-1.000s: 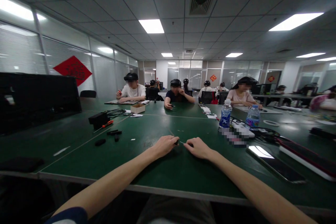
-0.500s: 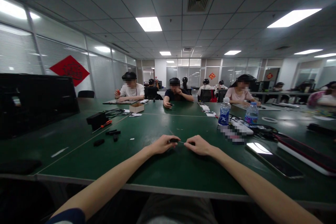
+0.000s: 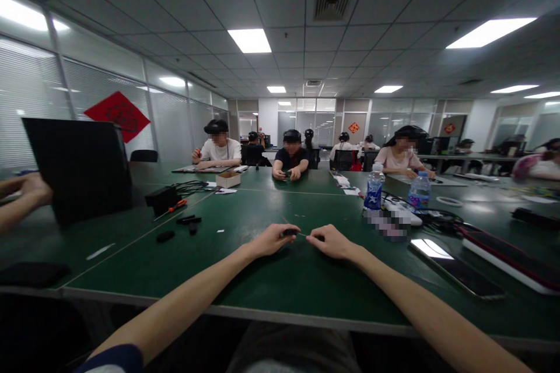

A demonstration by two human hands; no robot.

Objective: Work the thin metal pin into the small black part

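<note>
My left hand (image 3: pixel 273 240) is closed on a small black piece (image 3: pixel 289 232), pinched between thumb and fingers just above the green table. A thin pale rod (image 3: pixel 302 235) sticks out from it towards the right; its exact kind is too small to make out. At the rod's other end, the fingertips of my right hand (image 3: pixel 329 241) are pressed together, closed around its tip. Both wrists stay low over the table (image 3: pixel 262 285). Left of my hands lie small black parts (image 3: pixel 189 221) and a dark oval piece (image 3: pixel 165 236).
An orange-handled screwdriver (image 3: pixel 177 206) lies by a black box with cables (image 3: pixel 161 200). Bottles (image 3: pixel 374 189), a phone (image 3: pixel 457 268) and a red-edged case (image 3: pixel 510 256) stand or lie right. Another person's hand (image 3: pixel 35 191) touches a large black panel (image 3: pixel 83 169) at left.
My hands have barely moved. At left, the large black panel has turned, and another person's hands have come into view beside it. The person opposite has lowered a hand from the face to the table.
</note>
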